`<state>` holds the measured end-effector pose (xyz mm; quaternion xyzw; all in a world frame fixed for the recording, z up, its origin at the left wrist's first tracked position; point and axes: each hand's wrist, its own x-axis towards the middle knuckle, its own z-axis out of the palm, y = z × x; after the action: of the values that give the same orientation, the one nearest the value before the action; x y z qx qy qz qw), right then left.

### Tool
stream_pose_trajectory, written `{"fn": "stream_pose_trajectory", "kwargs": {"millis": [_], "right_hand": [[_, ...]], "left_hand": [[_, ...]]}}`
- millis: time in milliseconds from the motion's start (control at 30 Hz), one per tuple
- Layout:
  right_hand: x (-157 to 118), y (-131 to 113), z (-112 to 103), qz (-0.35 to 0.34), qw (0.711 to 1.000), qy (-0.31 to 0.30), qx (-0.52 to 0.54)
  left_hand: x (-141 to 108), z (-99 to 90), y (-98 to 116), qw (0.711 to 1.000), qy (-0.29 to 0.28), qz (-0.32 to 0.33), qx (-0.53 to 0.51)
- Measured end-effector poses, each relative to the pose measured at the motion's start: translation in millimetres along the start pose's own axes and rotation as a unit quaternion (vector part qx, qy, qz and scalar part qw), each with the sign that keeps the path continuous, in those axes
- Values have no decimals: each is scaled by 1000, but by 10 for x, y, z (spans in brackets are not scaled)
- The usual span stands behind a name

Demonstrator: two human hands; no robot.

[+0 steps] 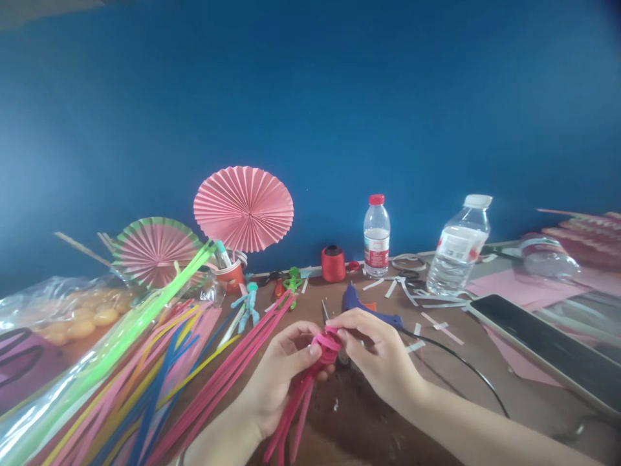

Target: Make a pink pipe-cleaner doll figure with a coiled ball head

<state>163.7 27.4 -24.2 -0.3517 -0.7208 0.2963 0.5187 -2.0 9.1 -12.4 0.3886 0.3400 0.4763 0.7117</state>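
Note:
Pink pipe cleaners (pixel 328 349), partly coiled into a small bundle, are held between both hands at the middle of the table. My left hand (pixel 286 362) is closed around the bundle, and its loose strands (pixel 291 414) hang down below. With thumb and fingers pinched, my right hand (pixel 376 346) grips the coil's upper end. Just beyond the fingers a pointed metal tip (pixel 325 310) shows, perhaps of scissors, mostly hidden. A blue glue gun (pixel 369 307) lies behind my right hand. More long pink pipe cleaners (pixel 233 369) lie left of my left hand.
Colourful pipe cleaners (pixel 165 375) and a plastic bag (pixel 101 304) fill the left. Pink paper fans (pixel 245 208), a red cup (pixel 229 278), a red thread spool (pixel 333 264) and two water bottles (pixel 377 243) stand behind. At right lie a phone (pixel 548 349) and a black cord (pixel 466 359).

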Motion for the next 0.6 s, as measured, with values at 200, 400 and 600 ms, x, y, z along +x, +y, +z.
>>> {"fn": "stream_pose_trajectory", "kwargs": {"millis": [200, 400, 600], "right_hand": [[-6, -50, -3, 32, 999, -22, -22], [-2, -68, -2, 8, 999, -44, 3], [6, -35, -8, -12, 998, -54, 23]], "left_hand": [[11, 29, 7, 999, 7, 28, 32], [15, 18, -2, 988, 35, 80, 125], [-12, 47, 69, 983, 45, 74, 163]]}}
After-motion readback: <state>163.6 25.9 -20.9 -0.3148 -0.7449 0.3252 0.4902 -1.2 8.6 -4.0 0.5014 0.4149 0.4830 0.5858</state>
